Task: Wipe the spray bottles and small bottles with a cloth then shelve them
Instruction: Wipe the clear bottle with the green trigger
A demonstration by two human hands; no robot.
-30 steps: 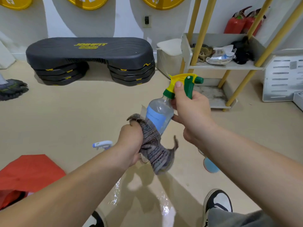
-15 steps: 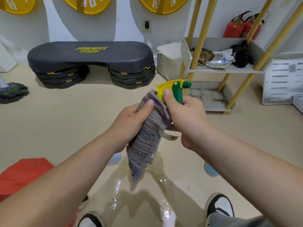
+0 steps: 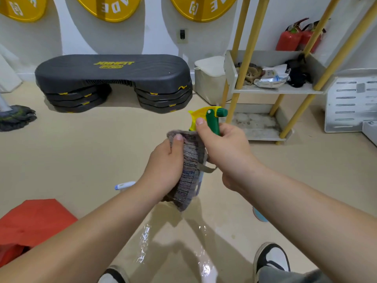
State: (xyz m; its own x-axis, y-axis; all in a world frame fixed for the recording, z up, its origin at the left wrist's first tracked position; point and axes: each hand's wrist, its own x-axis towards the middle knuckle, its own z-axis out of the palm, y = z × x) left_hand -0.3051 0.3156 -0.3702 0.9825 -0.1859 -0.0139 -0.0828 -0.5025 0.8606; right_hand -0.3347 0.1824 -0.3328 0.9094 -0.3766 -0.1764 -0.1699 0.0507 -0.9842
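My right hand (image 3: pixel 226 152) grips a spray bottle (image 3: pixel 212 116) by its neck; only the yellow and green trigger head shows clearly. A grey striped cloth (image 3: pixel 189 168) is wrapped round the bottle's body and hides most of it. My left hand (image 3: pixel 165 168) holds the cloth against the bottle, thumb on top. Behind my left wrist the white and blue head of another spray bottle (image 3: pixel 124 185) pokes out on the floor. A blue-capped small bottle (image 3: pixel 259 215) peeks from under my right forearm.
A shelf with yellow posts (image 3: pixel 279 91) stands at the right, its upper tier holding rags and a packet, its bottom tier (image 3: pixel 257 125) bare. A black step platform (image 3: pixel 114 78), a mop head (image 3: pixel 16 117), a red bag (image 3: pixel 34 223) and a wet floor patch (image 3: pixel 173 248) surround me.
My left hand slid the cloth from the bottle's lower body up to its neck, then back down along the body. The bottle tipped more upright and lower in view.
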